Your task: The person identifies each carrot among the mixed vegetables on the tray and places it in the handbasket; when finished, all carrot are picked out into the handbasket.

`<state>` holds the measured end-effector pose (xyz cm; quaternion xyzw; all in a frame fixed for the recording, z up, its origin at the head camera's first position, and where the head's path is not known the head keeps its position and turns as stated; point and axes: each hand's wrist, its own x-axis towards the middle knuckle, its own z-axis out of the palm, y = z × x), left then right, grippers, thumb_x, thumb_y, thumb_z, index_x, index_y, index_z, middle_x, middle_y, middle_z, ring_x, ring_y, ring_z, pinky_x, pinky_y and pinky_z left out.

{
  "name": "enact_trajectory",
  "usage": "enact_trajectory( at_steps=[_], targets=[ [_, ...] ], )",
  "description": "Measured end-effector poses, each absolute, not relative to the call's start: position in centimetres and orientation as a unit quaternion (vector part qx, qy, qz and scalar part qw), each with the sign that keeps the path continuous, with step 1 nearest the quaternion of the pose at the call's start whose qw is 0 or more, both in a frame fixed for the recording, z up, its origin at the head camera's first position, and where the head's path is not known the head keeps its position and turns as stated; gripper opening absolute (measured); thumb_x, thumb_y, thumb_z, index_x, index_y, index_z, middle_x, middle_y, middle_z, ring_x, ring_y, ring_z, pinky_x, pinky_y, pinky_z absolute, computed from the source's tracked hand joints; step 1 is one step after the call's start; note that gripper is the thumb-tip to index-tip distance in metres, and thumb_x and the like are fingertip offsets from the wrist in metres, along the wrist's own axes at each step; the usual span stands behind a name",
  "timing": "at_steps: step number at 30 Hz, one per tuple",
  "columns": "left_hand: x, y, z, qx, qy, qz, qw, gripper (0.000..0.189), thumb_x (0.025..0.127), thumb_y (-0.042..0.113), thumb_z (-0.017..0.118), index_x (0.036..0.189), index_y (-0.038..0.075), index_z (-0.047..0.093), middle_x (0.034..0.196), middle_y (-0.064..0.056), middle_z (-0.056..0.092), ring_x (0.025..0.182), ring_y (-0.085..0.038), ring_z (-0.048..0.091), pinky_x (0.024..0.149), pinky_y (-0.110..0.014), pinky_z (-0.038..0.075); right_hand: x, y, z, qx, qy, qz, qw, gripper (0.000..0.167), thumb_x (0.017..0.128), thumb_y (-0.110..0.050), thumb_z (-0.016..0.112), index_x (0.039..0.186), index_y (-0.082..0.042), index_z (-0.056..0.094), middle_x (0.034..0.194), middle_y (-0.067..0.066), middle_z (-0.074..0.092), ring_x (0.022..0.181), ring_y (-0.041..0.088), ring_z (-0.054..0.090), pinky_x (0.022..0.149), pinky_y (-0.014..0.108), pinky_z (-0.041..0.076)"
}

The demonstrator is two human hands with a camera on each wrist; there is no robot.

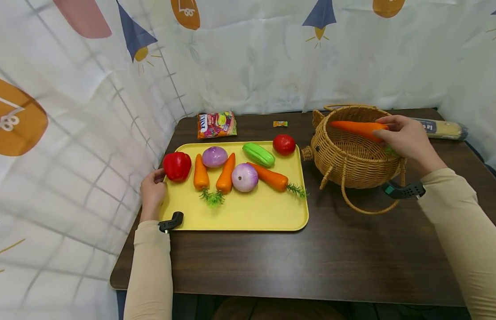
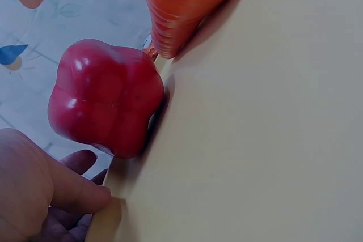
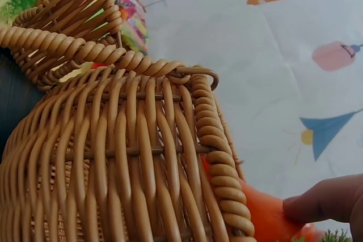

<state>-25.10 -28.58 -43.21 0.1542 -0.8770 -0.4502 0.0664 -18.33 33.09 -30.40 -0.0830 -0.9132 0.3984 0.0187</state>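
My right hand (image 1: 409, 140) pinches a large orange carrot (image 1: 357, 128) near its leafy end, over the mouth of a wicker basket (image 1: 331, 153). The carrot lies nearly level, its tip pointing left; in the right wrist view the basket's rim hides part of it. At the left edge of a yellow tray (image 1: 248, 218), my left hand (image 1: 153, 194) grips the rim, thumb on top. Just beyond those fingers sits a red bell pepper (image 2: 108, 97). Also on the tray are three carrots, two purple onions (image 1: 245, 178), a green cucumber (image 1: 258, 154) and a tomato (image 1: 284, 145).
Behind the tray lie a colourful candy bag (image 1: 217, 125) and a small wrapped candy (image 1: 280, 124). A long clear package (image 1: 447, 129) lies right of the basket. The basket's handle (image 1: 369, 212) hangs toward the front. Printed curtains border the dark wooden table (image 1: 311, 266).
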Motion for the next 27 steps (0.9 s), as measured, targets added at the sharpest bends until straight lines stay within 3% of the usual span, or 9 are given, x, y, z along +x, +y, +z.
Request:
enact_trajectory(
  at_steps=[8, 21, 23, 27],
  targets=[
    [-25.2, -28.5, -43.4, 0.149, -0.88, -0.445, 0.071, 0.051, 0.089, -0.003, 0.041, 0.138, 0.005, 0.055, 0.134, -0.015, 0.057, 0.118, -0.029, 0.053, 0.093, -0.034, 0.042, -19.3, 33.2, -30.6, -0.081, -0.923, 0.376, 0.012, 0.063, 0.096, -0.044, 0.054, 0.143, -0.003, 0.045, 0.134, 0.03, 0.047, 0.074, 0.008, 0.054, 0.059, 0.028, 0.048],
    [-25.3, -28.6, -43.3, 0.153, -0.877, -0.45, 0.068, 0.051, 0.09, -0.003, 0.041, 0.138, 0.005, 0.055, 0.135, -0.015, 0.056, 0.119, -0.029, 0.052, 0.096, -0.034, 0.042, -20.7, 33.1, -30.6, -0.075, -0.914, 0.398, -0.026, 0.066, 0.097, -0.044, 0.053, 0.146, -0.002, 0.041, 0.138, 0.029, 0.044, 0.071, -0.005, 0.055, 0.072, 0.03, 0.048],
    [-25.3, -28.6, -43.4, 0.152, -0.879, -0.447, 0.069, 0.051, 0.09, -0.003, 0.041, 0.138, 0.005, 0.055, 0.135, -0.015, 0.057, 0.119, -0.029, 0.052, 0.095, -0.034, 0.043, -20.8, 33.1, -30.6, -0.073, -0.914, 0.398, -0.031, 0.066, 0.097, -0.044, 0.053, 0.146, -0.002, 0.04, 0.139, 0.029, 0.043, 0.073, -0.002, 0.056, 0.072, 0.03, 0.049],
    [-25.3, -28.8, -43.5, 0.15, -0.88, -0.444, 0.071, 0.051, 0.09, -0.003, 0.041, 0.138, 0.004, 0.054, 0.135, -0.016, 0.057, 0.119, -0.029, 0.052, 0.095, -0.035, 0.043, -21.0, 33.2, -30.7, -0.064, -0.916, 0.394, -0.036, 0.064, 0.097, -0.043, 0.053, 0.145, -0.002, 0.041, 0.14, 0.029, 0.043, 0.096, 0.021, 0.058, 0.07, 0.029, 0.049]
  ],
)
